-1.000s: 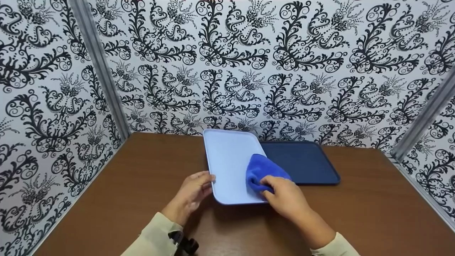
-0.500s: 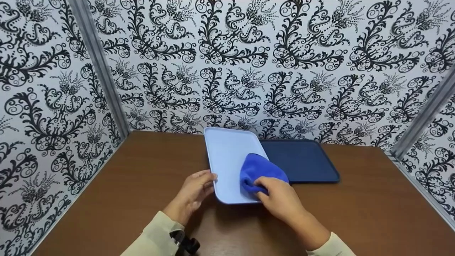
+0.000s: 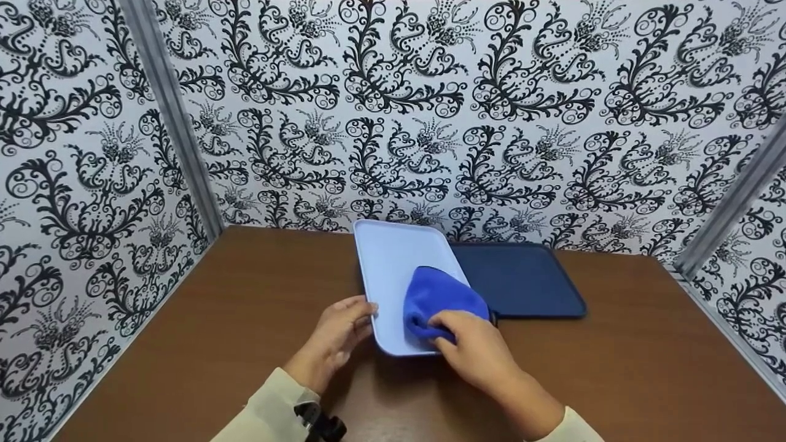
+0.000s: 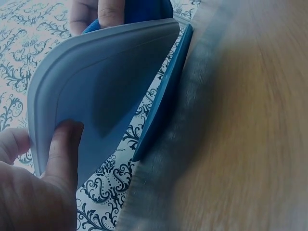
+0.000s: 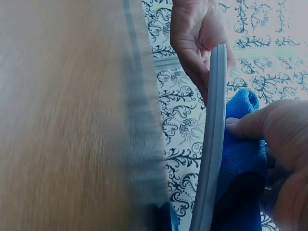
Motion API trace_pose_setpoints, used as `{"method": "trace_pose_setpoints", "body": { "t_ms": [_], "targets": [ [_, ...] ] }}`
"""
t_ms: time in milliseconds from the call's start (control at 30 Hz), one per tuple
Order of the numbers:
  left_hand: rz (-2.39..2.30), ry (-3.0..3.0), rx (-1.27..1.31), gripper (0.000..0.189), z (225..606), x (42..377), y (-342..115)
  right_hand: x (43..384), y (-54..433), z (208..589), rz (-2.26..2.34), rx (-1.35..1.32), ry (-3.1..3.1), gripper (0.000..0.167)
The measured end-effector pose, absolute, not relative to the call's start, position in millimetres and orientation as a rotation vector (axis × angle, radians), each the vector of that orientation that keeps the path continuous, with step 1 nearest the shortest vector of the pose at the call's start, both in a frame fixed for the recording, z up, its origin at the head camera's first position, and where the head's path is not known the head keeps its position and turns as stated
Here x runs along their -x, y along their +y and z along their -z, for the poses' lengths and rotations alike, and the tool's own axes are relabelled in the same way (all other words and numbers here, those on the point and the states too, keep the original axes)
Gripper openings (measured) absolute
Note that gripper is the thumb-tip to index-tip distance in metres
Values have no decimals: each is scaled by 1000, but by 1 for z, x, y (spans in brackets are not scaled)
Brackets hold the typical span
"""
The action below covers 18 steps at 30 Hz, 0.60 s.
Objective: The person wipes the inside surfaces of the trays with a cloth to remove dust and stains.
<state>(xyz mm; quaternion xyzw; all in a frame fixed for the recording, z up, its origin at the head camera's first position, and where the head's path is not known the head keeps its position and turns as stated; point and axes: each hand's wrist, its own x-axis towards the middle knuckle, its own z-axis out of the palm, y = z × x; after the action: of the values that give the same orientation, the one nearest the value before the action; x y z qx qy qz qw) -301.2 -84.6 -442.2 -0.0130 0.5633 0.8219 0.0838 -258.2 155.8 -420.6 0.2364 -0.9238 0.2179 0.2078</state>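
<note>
The light-blue tray (image 3: 394, 261) is slanting above the tabletop (image 3: 258, 276), long axis running away from you, between your left hand (image 3: 336, 330), gripping its left rim, and your right hand (image 3: 476, 348), clutching a blue cloth (image 3: 443, 298) against its face. The cloth is hiding the surface beneath; the navy tray (image 3: 522, 279) is showing only partly.

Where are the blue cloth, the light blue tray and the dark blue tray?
Blue cloth (image 3: 443, 294), head view: middle of its spread part.
Light blue tray (image 3: 395, 270), head view: bare inner face.
Dark blue tray (image 3: 521, 280), head view: middle of its visible face.
</note>
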Motion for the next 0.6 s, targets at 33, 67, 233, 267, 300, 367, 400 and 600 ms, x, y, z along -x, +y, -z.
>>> {"method": "trace_pose_setpoints", "body": {
  "t_ms": [33,67,233,267,300,367,400,600],
  "targets": [
    [-2453,1680,36,32,442,301,-84,258,155,420,-608,-665,-2568,17],
    [-2457,1677,37,32,442,300,-83,257,155,420,-611,-671,-2566,17],
    [-2460,1675,30,35,441,299,-81,257,152,422,-608,-701,-2538,18],
    [-2461,1672,23,35,441,298,-80,257,152,422,-614,-713,-2528,19],
    [-2461,1671,15,36,441,298,-80,257,151,422,-617,-725,-2519,20],
    [-2463,1671,5,38,441,298,-80,257,151,423,-620,-759,-2500,21],
    [-2467,1670,4,38,441,298,-79,257,151,423,-624,-781,-2491,23],
    [-2499,1652,16,38,442,299,-77,260,153,421,-602,-914,-2441,26]
  ]
}}
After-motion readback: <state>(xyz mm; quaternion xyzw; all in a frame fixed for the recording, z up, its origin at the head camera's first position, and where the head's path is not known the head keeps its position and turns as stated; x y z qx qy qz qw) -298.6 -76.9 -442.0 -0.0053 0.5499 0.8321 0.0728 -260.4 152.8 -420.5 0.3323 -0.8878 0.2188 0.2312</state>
